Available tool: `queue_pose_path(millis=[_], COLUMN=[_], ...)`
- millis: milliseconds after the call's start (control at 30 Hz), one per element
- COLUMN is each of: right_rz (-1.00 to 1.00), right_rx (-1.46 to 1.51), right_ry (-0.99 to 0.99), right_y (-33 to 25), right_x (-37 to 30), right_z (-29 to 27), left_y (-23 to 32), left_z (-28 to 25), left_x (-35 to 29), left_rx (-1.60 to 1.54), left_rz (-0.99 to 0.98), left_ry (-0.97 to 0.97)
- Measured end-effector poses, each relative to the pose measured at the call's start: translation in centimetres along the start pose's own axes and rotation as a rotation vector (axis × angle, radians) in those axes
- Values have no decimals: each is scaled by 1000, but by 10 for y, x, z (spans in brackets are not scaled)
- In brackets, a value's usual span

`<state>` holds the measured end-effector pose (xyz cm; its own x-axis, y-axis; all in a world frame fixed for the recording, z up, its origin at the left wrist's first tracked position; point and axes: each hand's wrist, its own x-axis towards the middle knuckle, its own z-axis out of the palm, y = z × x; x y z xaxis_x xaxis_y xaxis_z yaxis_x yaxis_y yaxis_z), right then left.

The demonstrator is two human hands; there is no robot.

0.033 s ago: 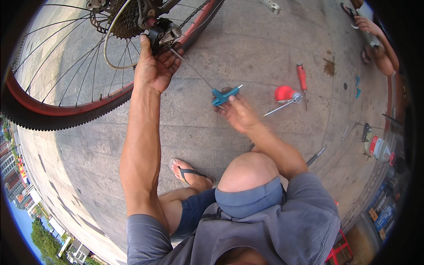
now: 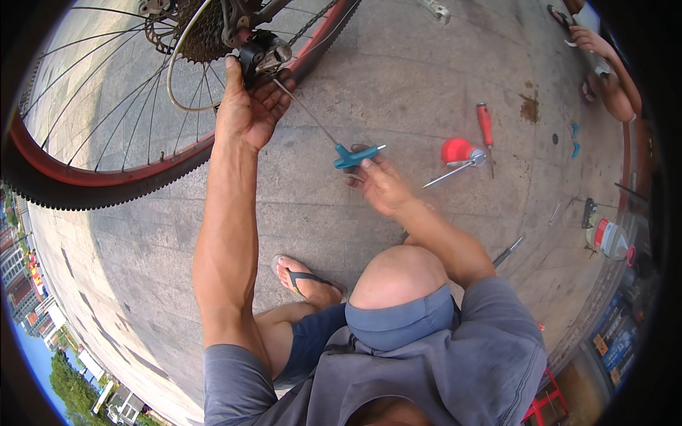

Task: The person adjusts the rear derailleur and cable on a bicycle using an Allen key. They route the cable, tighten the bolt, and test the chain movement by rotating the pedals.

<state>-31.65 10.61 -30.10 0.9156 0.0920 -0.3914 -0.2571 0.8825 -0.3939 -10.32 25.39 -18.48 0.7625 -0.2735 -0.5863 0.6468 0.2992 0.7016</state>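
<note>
My left hand (image 2: 249,110) is raised to the bicycle's rear derailleur (image 2: 261,55), its thumb on one side and its fingers curled beneath. My right hand (image 2: 383,183) grips the teal handle of a T-handle hex key (image 2: 356,155). The key's long shaft runs up and left to the derailleur, where its tip is hidden near my left fingers. Above the derailleur sits a rusty-looking cassette (image 2: 202,32), beside a rear wheel with a red rim (image 2: 106,175) and black tyre. A pale cable (image 2: 170,78) loops down next to it.
On the paving to the right lie a red round container (image 2: 458,150), a metal tool (image 2: 449,174) and a red-handled screwdriver (image 2: 485,124). Farther right are a clear plastic bottle (image 2: 611,238) and another person's arm (image 2: 618,78). My sandalled foot (image 2: 309,277) stands below the wheel.
The hex key's handle and my right hand have shifted slightly left, and the handle has turned a little. My left hand stays at the derailleur.
</note>
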Motion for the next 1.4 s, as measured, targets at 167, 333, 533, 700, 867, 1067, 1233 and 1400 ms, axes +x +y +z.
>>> queue_pose_path(millis=[167, 333, 533, 700, 867, 1067, 1233, 1400], right_rz=[63, 65, 61, 99, 166, 159, 379, 371], right_rx=[-92, -19, -41, 25, 140, 130, 307, 233], right_ry=[-60, -45, -34, -41, -57, -58, -198, -30], right_y=[18, 18, 15, 16, 30, 47, 52, 60], right_x=[15, 4, 0, -1, 2, 25, 19, 27], right_z=[8, 6, 0, 4, 11, 12, 14, 13], left_y=[3, 3, 4, 5, 3, 5, 4, 3], left_z=[-2, -2, -1, 2, 1, 2, -1, 3], left_x=[-1, -2, -4, -9, -4, -4, -4, -6], left_rx=[32, 9, 23, 35, 30, 51, 32, 39], left_rz=[-19, -25, -2, -28, -42, -52, -65, -61], left_ry=[-14, -3, -23, -10, 16, 10, 28, 37])
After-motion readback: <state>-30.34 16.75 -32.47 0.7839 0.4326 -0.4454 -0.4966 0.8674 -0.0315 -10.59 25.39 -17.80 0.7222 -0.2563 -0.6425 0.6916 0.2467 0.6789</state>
